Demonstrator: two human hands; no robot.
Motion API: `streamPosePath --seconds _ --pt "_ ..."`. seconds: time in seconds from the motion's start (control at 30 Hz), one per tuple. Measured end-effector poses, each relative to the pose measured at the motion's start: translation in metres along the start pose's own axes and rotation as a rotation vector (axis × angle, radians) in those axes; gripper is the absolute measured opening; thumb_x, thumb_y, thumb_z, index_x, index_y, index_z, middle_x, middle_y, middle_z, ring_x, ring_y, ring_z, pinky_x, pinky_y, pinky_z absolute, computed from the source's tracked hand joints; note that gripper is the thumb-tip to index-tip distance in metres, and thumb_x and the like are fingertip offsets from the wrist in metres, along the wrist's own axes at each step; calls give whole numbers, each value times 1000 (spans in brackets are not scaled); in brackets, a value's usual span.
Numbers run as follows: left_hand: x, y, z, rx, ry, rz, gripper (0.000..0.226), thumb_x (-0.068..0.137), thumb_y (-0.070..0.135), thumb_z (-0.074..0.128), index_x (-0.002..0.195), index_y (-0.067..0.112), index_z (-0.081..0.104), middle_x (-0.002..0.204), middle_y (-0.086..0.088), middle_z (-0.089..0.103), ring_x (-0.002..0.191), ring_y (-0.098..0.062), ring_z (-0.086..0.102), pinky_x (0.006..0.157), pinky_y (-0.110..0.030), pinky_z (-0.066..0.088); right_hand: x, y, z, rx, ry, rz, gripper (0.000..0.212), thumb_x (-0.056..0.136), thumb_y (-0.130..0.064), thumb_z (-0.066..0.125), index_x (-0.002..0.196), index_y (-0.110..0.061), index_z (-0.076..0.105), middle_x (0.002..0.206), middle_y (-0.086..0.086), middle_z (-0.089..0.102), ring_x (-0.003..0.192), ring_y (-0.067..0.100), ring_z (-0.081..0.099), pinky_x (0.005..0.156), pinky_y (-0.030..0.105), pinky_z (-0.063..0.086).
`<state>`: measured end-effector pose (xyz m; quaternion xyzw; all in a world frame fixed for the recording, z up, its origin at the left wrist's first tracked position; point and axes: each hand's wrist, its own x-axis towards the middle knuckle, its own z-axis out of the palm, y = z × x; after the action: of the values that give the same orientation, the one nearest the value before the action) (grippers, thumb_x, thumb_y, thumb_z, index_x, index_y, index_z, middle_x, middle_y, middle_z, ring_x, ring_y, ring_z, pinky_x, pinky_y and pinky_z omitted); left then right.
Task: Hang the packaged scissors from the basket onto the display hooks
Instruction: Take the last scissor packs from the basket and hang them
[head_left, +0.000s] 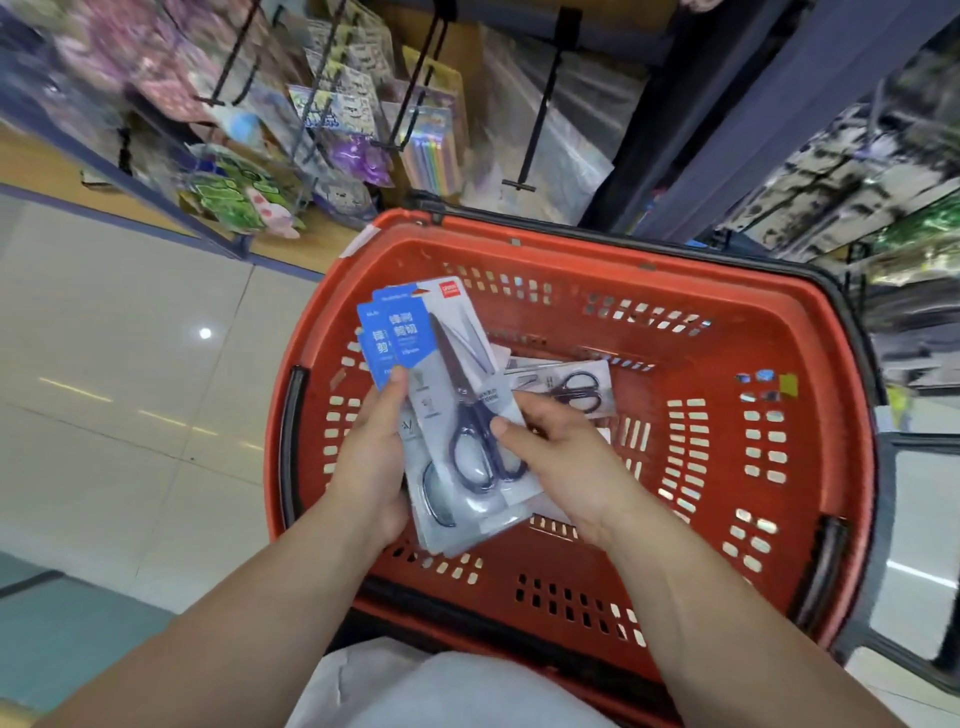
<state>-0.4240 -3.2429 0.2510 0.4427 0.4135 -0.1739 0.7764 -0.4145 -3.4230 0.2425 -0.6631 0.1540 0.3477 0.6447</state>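
Over the red basket (727, 332) I hold a fanned stack of packaged scissors (457, 395), grey cards with blue labels and dark-handled scissors. My left hand (374, 457) grips the stack from its left side, thumb on the blue label. My right hand (561, 457) holds the right side, thumb pressing on the top pack near the scissor handles. More packaged scissors (576, 389) lie on the basket floor just beyond my right hand. Black display hooks (540, 104) stick out from the shelf above the basket.
Hooks (332, 104) at the upper left carry stickers and coloured stationery packs (431, 150). A dark blue shelf upright (779, 104) rises at the right, with blurred goods beyond it. Pale tiled floor (130, 364) lies to the left of the basket.
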Motion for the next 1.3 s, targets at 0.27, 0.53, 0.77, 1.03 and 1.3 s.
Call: streamPosePath --seconds 0.27,0.53,0.77,1.03,1.3 --pt "4 5 -35 123 -36 85 47 80 -1 74 126 5 69 120 -23 74 102 -41 74 89 -53 61 21 3 25 -128 -141 -4 22 94 -36 76 115 -33 76 84 -27 73 82 -8 67 77 15 52" --pt "-9 49 -50 230 74 243 59 72 -9 77 125 11 66 116 -16 77 95 -32 76 77 -43 63 137 83 -2 -62 179 431 40 103 -26 62 140 -10 60 139 16 62 122 33 61 104 43 53" --pt "-18 67 -60 288 150 282 67 67 -2 75 132 4 61 111 -16 78 90 -30 79 69 -36 62 201 126 29 -345 273 431 61 92 -46 69 130 1 63 116 14 68 110 37 68 78 34 50" --pt "-23 67 -61 277 136 227 66 70 -1 74 134 3 60 116 -20 76 94 -35 77 73 -40 62 196 112 47 -662 207 384 34 106 -19 47 128 -3 67 132 17 66 124 37 60 88 35 49" --pt "-30 51 -40 237 152 247 65 68 -1 77 131 7 62 116 -19 76 99 -40 76 84 -52 63 100 40 15 -493 158 66 19 96 -20 61 78 -21 62 77 -2 66 79 23 62 59 25 41"
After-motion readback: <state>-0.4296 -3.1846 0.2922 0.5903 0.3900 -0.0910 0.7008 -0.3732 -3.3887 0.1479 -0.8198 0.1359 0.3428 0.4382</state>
